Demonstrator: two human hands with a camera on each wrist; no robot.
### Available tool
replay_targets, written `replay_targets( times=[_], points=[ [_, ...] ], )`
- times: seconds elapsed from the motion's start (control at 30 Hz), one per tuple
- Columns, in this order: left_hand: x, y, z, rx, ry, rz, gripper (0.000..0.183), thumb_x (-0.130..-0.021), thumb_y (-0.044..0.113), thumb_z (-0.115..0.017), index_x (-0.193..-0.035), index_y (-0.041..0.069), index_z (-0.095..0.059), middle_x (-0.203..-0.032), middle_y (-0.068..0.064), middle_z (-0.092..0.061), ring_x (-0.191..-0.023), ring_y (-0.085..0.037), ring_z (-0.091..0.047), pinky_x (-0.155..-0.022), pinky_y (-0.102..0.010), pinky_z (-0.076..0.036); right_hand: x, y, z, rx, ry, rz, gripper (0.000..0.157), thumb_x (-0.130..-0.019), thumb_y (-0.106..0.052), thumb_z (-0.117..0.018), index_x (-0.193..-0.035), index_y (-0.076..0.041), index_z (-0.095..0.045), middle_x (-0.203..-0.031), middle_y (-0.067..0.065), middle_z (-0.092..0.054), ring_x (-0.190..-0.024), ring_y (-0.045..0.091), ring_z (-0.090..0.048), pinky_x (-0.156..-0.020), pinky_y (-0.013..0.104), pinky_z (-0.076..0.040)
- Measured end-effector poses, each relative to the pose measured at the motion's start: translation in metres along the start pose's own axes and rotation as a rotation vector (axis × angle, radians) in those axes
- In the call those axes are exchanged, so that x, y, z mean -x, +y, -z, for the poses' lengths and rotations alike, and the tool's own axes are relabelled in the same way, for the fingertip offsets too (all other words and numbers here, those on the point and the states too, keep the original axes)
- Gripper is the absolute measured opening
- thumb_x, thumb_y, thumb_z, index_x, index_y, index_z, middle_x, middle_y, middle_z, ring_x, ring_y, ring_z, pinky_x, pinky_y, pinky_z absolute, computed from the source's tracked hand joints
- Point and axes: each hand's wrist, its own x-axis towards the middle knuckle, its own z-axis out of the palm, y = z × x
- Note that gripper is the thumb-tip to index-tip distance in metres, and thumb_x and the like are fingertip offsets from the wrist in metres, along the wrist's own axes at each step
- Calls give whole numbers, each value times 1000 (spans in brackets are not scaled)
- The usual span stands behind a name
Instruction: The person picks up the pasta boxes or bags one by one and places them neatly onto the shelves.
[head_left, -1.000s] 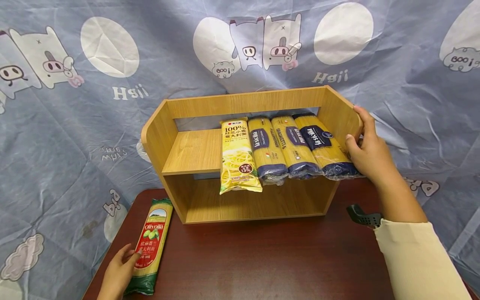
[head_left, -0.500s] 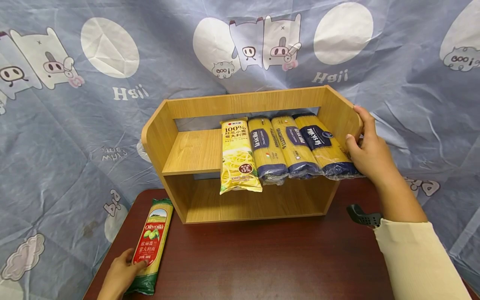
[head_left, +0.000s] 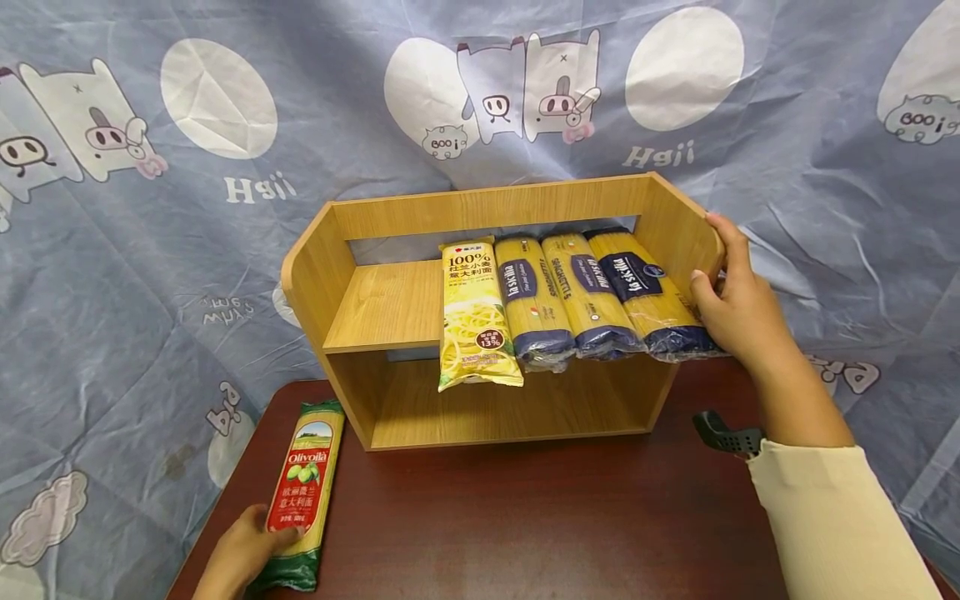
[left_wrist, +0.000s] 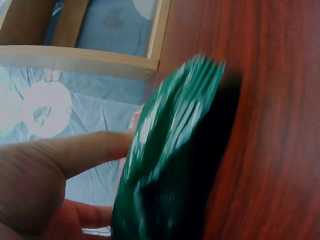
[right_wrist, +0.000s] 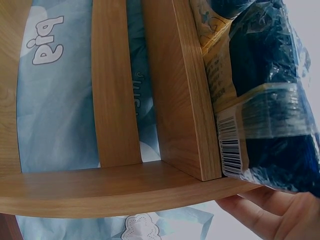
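A packet of Olivoilà spaghetti (head_left: 298, 492), red-labelled with green ends, lies at the table's left side. My left hand (head_left: 243, 546) grips its near part, thumb on top and fingers at the left edge. In the left wrist view the packet's green end (left_wrist: 170, 125) stands a little off the table with a dark shadow beneath. My right hand (head_left: 742, 304) holds the right side panel of the wooden shelf (head_left: 491, 198), thumb inside and fingers outside. Beside that hand, a blue-and-yellow spaghetti packet (head_left: 648, 292) lies on the upper board.
Further packets lie side by side on the upper board: a yellow noodle packet (head_left: 480, 312) and two La Sicilia spaghetti packets, their ends jutting past the front edge. Bare board (head_left: 386, 304) shows at upper left. A patterned cloth (head_left: 330, 108) hangs behind the dark red table (head_left: 510, 517).
My left hand has closed on the Olivoilà packet, its thumb moving down toward the near end. The packet has shifted slightly. My right hand stays on the shelf panel.
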Motion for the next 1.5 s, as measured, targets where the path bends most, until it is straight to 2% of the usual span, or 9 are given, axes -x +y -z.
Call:
replay_targets(
  times=[0.1,0.17,0.3,0.57,0.77,1.0,1.2,1.4,1.5],
  points=[
    [-1,-1,-4,85,-24,22,76,-79,44,-83,-118,-13,-50,-100,-21,-64,-88,-29,-59,-76,-42,-50,0,0,0,0,-1,1,68,-103,-28,-43,-158,-46,-8,-133,49,-47,-121,61,-54,-88,69,-44],
    [-2,-1,-6,152,-36,47,62,-81,39,-82,-107,-9,-54,-94,-15,-65,-82,-24,-60,-70,-36,-51,0,0,0,-5,-2,0,68,-103,-28,-43,-158,-47,-8,-133,49,-47,-121,61,-53,-88,69,-45],
    [0,-2,-9,247,-59,65,44,-86,34,-79,-99,-5,-63,-90,-9,-67,-77,-19,-63,-67,-34,-53,-1,1,-1,-6,-6,0,68,-103,-28,-43,-158,-47,-7,-134,49,-47,-121,61,-53,-88,69,-45],
    [3,-7,-7,433,-209,24,42,-97,38,-65,-105,-2,-69,-83,0,-72,-76,-15,-66,-69,-33,-56,-1,2,-2,-2,-10,-3,69,-103,-27,-44,-159,-45,-7,-134,49,-47,-121,61,-54,-87,69,-46],
    [3,-10,-5,655,-343,-21,38,-103,34,-57,-122,1,-62,-94,1,-75,-85,-15,-71,-77,-33,-60,-1,1,-2,-10,-7,1,69,-103,-27,-44,-159,-44,-8,-135,48,-46,-121,61,-53,-88,69,-45],
    [1,-10,-5,813,-463,-25,32,-106,34,-52,-128,11,-57,-103,1,-75,-93,-15,-72,-84,-34,-59,-1,0,-1,-12,-6,-8,69,-103,-27,-44,-159,-45,-8,-136,48,-45,-122,61,-53,-88,69,-46],
    [1,-13,-6,881,-496,-12,27,-107,38,-49,-127,21,-54,-108,4,-71,-99,-13,-69,-90,-35,-57,0,0,0,-10,1,-7,69,-103,-27,-44,-159,-45,-8,-134,48,-47,-121,61,-54,-86,67,-46],
    [0,-18,-10,957,-520,57,42,-106,43,-50,-141,24,-35,-113,5,-67,-103,-14,-66,-95,-33,-54,0,0,-2,-6,-4,-5,69,-103,-27,-44,-159,-45,-8,-132,49,-48,-117,60,-56,-82,66,-46],
    [-1,-19,-13,1013,-596,38,31,-108,42,-45,-135,27,-41,-115,4,-67,-106,-13,-65,-97,-33,-53,0,0,-2,-9,-2,-3,68,-103,-27,-43,-159,-44,-8,-131,49,-49,-114,61,-57,-80,65,-47]
  ],
)
